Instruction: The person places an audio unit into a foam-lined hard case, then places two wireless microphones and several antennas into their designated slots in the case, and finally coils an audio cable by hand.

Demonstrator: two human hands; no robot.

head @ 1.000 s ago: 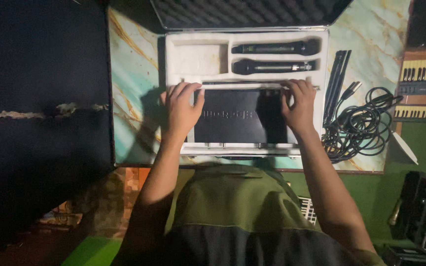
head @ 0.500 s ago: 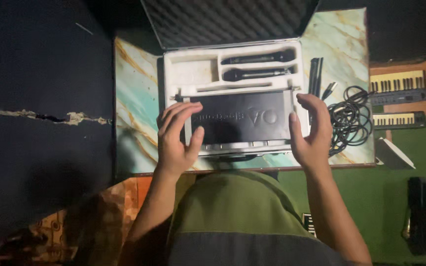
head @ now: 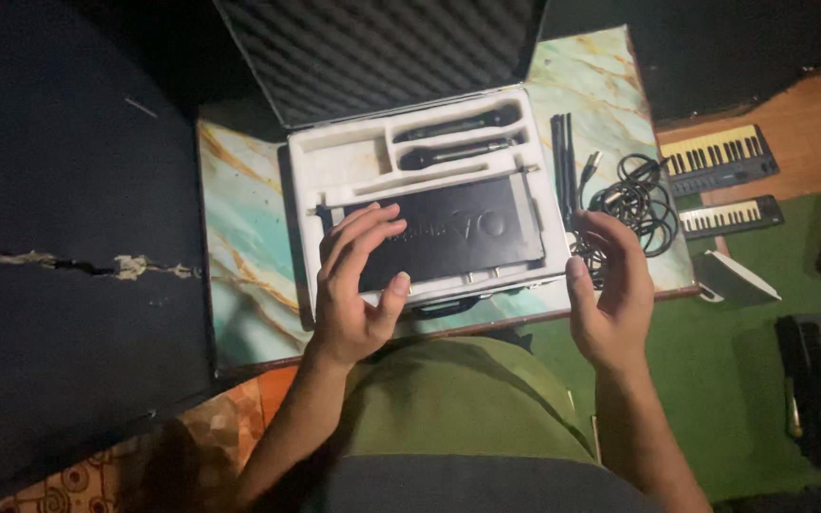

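Head camera, looking straight down: my left hand (head: 353, 290) floats over the lower left of the black receiver box (head: 448, 237), fingers (head: 363, 233) spread and loose, gripping nothing; whether the fingertips brush its top I cannot tell. My right hand (head: 610, 294) is raised just off the case's right edge, palm turned inward, fingers relaxed and empty. The receiver is a flat, matte black rectangle with a faint pale marking on its top face, lying in the front compartment of the white foam tray of the open carrying case (head: 311, 204), at the centre of the frame. Behind it, toward the top of the frame, two dark handheld microphones (head: 458, 138) lie side by side in their own slots, with an empty square pocket to their left. The lid, lined with grey egg-crate foam (head: 382, 52), stands open at the top centre. The case sits on a marbled teal and orange worktop (head: 239, 247). Right of the case a coil of black cable (head: 634, 199) lies on the worktop, and further right two small keyboards (head: 719, 180) rest on the floor.
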